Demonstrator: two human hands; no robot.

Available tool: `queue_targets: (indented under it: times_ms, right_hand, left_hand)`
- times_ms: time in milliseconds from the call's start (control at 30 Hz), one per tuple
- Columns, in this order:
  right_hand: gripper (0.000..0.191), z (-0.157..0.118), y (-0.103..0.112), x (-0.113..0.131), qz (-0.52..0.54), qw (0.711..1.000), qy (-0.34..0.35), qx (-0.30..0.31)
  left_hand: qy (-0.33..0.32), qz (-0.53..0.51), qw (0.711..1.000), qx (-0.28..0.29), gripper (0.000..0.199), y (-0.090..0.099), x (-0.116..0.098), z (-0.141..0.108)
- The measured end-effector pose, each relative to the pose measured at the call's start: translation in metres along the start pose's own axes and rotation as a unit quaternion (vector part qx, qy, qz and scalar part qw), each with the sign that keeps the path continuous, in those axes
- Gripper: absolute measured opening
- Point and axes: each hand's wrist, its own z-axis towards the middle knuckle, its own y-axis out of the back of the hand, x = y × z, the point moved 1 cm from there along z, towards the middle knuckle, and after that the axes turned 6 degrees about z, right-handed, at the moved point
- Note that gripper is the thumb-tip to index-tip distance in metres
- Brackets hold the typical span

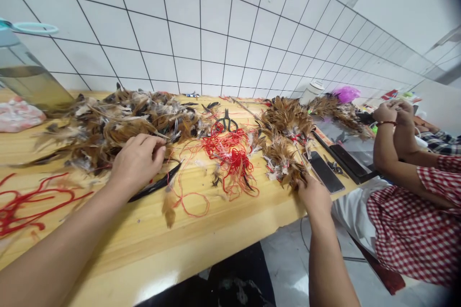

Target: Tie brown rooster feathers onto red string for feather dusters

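Observation:
My left hand [139, 160] is at the front right edge of a big heap of brown and grey feathers [108, 124], its fingers closed around a thin feather shaft. My right hand [314, 194] has its fingers pressed together on the near end of a brown feather bundle [283, 156] with white and red bits in it. Between the hands lies a tangle of red string [232, 153], with small dark scissors [226, 122] just behind it. A long black feather [158, 184] rests beside my left hand.
Red cords [25, 206] lie at the left, near a bottle of yellowish liquid [32, 81]. A phone [326, 171] and a black tray [345, 158] are on the right. Beyond them sits a person in a checked shirt [406, 230]. A tiled wall borders the table [154, 254].

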Motion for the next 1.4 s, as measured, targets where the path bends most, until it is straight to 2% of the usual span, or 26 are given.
queue_targets:
  times_ms: [100,267,333,433,500,567,633,700,800,900,1033,1133,1200,1300,1400]
  right_hand:
    - [0.042,0.004,0.001,0.019,0.015,1.0,0.001,-0.012]
    - [0.041,0.004,0.007,0.035,-0.003,0.999,0.045,0.023]
    - [0.04,0.001,0.014,0.04,0.003,0.996,0.088,-0.006]
    - [0.035,-0.005,0.028,0.056,0.035,0.979,0.177,-0.093]
    - [0.032,-0.009,0.035,0.077,0.043,0.959,0.234,-0.154]
    - [0.028,-0.011,0.037,0.106,0.058,0.93,0.309,-0.188]
    - [0.028,-0.012,0.034,0.14,0.081,0.9,0.387,-0.186]
    - [0.027,-0.011,0.025,0.172,0.119,0.875,0.436,-0.173]
    - [0.028,-0.003,0.004,0.203,0.196,0.852,0.457,-0.164]
    - [0.028,0.012,-0.021,0.208,0.264,0.85,0.416,-0.185]
    - [0.031,0.028,-0.041,0.193,0.25,0.86,0.385,-0.222]
    - [0.034,0.031,-0.042,0.185,0.24,0.869,0.345,-0.262]
    - [0.034,0.03,-0.042,0.184,0.232,0.869,0.34,-0.275]
    - [0.031,0.029,-0.043,0.185,0.232,0.862,0.328,-0.31]
    - [0.024,0.026,-0.044,0.186,0.244,0.823,0.362,-0.364]
  left_hand:
    - [-0.006,-0.001,1.0,-0.003,0.031,0.0,-0.002,-0.001]
    - [-0.011,-0.008,1.0,-0.019,0.03,0.002,-0.003,-0.001]
    - [-0.015,-0.025,0.999,-0.037,0.029,0.005,-0.005,-0.001]
    - [-0.032,-0.052,0.996,-0.069,0.026,0.007,-0.011,-0.003]
    - [-0.055,-0.064,0.993,-0.078,0.023,0.008,-0.018,-0.004]
    - [-0.082,-0.073,0.991,-0.078,0.022,0.012,-0.025,-0.006]
    - [-0.104,-0.08,0.988,-0.076,0.022,0.017,-0.032,-0.007]
    - [-0.124,-0.082,0.987,-0.058,0.022,0.022,-0.04,-0.006]
    - [-0.16,-0.064,0.985,0.014,0.02,0.026,-0.052,-0.001]
    - [-0.156,-0.029,0.984,0.081,0.021,0.02,-0.067,0.007]
    - [-0.139,-0.027,0.981,0.13,0.022,-0.002,-0.096,0.016]
    - [-0.231,-0.066,0.962,0.132,0.027,-0.015,-0.12,0.015]
    - [-0.286,-0.103,0.945,0.124,0.028,-0.017,-0.129,0.01]
    - [-0.296,-0.149,0.937,0.111,0.03,-0.012,-0.12,0.005]
    - [-0.218,-0.16,0.96,0.077,0.026,-0.003,-0.084,0.007]
